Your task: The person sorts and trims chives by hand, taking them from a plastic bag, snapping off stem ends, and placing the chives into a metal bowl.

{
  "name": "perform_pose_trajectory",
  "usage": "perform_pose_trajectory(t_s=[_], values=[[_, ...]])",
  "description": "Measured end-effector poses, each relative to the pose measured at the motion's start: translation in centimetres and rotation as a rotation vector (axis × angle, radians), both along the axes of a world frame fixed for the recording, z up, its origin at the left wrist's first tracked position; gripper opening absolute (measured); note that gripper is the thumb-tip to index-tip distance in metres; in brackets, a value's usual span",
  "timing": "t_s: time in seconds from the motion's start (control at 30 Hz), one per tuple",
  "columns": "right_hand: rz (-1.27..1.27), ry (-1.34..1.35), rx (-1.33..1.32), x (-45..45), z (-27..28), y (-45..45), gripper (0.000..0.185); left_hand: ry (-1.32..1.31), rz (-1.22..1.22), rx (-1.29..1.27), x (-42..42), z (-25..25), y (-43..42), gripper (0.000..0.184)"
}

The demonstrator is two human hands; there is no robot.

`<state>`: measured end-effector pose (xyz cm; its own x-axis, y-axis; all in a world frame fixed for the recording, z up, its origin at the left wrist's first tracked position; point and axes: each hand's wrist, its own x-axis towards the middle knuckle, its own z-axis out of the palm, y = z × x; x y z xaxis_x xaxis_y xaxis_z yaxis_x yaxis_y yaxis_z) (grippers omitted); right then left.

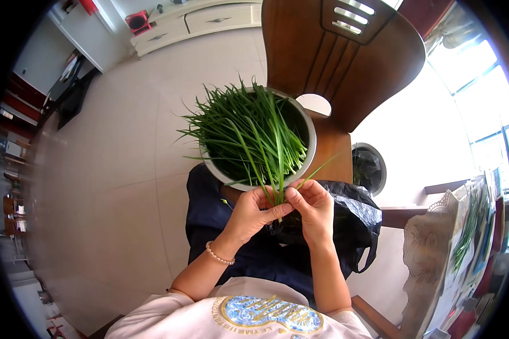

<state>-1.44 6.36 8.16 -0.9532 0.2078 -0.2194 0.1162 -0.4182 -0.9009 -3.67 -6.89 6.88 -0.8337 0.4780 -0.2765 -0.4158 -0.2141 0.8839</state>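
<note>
Long green chives fill a round metal bowl standing on the wooden chair seat in front of me. Close to the bowl's near rim, my left hand, with a beaded bracelet at the wrist, pinches a few chive stalks near their lower ends. My right hand meets it there, thumb and fingers closed on the same small bunch, with one blade sticking out to the right. The held blades rise over the bowl and overlap the pile. Below my hands, a black plastic bag lies on my lap; its contents are mostly hidden.
A brown wooden chair back rises behind the bowl. On the floor at right stands a round container with a dark bag inside. A lace-edged cloth covers a table at right, bearing papers and more green blades. A cream cabinet stands at the back.
</note>
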Motion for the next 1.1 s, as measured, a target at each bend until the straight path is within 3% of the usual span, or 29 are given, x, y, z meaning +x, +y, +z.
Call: perform_pose_trajectory(t_s=[0.17,0.3,0.63,0.7,0.77,0.87,1.0,1.1], values=[[-0.07,0.037,0.003,0.4,-1.1,0.2,0.01,-0.055,0.108,-0.008,0.1,-0.6,-0.2,0.015],[-0.341,0.091,-0.031,0.3,-1.8,1.3,0.014,-0.029,0.256,0.017,-0.6,-0.9,-1.1,0.013],[-0.261,0.073,0.014,1.1,-0.7,3.4,0.011,0.083,0.23,-0.05,-2.4,0.4,-1.1,0.017],[-0.246,0.068,0.037,1.5,-0.5,3.5,0.011,0.037,0.147,-0.098,-3.4,0.2,-0.1,0.026],[-0.247,0.033,0.129,1.9,-0.2,3.6,0.014,-0.089,-0.037,-0.091,-4.4,-0.9,0.2,0.054],[-0.283,0.005,0.254,3.2,-0.1,4.6,0.019,0.007,-0.008,-0.184,-3.2,-2.1,0.6,0.078],[-0.325,-0.039,0.385,5.0,0.1,6.4,0.02,0.18,-0.07,-0.267,-1.3,-1.5,0.6,0.034],[-0.359,-0.078,0.519,6.5,-0.1,8.2,0.021,0.268,-0.123,-0.309,0.5,-1.8,0.9,0.027]])
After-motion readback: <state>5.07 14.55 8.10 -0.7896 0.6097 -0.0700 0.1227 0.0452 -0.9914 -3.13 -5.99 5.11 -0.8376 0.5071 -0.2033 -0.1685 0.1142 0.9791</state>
